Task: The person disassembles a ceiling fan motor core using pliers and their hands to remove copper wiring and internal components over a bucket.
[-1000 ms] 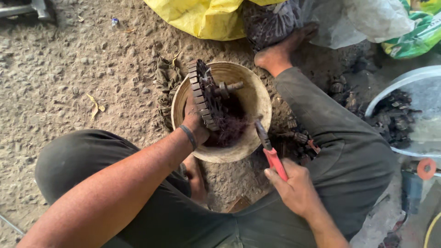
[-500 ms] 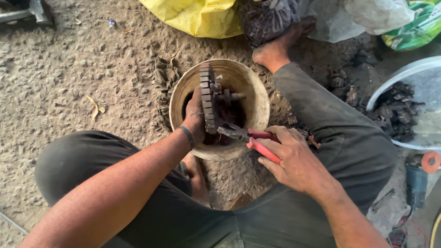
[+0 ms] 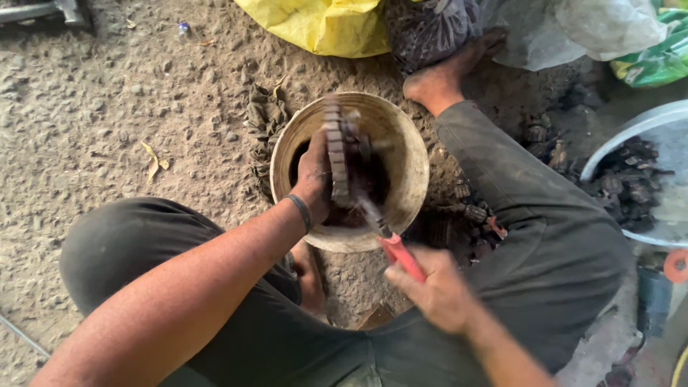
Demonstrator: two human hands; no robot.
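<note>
The left hand (image 3: 315,175) is closed around a toothed, greasy metal part (image 3: 335,154) and holds it on edge inside the tan bowl (image 3: 401,136), at about nine o'clock of the bowl's inner wall. Stood upright like this, the part turns its blocky rim toward the camera and leaves one face open to the tool. It also sits over the bowl, so the dark grime at the bottom (image 3: 369,186) appears to collect there rather than on the ground.

The right hand (image 3: 441,294) is wrapped tightly around the red handle of a tool (image 3: 401,254), which slants from five o'clock up toward the part. Its metal end meets the part near the bowl's centre — whether it touches or only comes close is lost in blur.

The bowl rests on the gritty ground (image 3: 143,93) between the person's folded legs, with the bare foot (image 3: 448,72) at one o'clock of it.

Both the part and the right hand are smeared by motion, so the tooth count and the tool's tip cannot be made out. A pale basin (image 3: 631,136) of dark pieces is cut off at three o'clock — the yellow sack (image 3: 322,25) is cropped at twelve.
</note>
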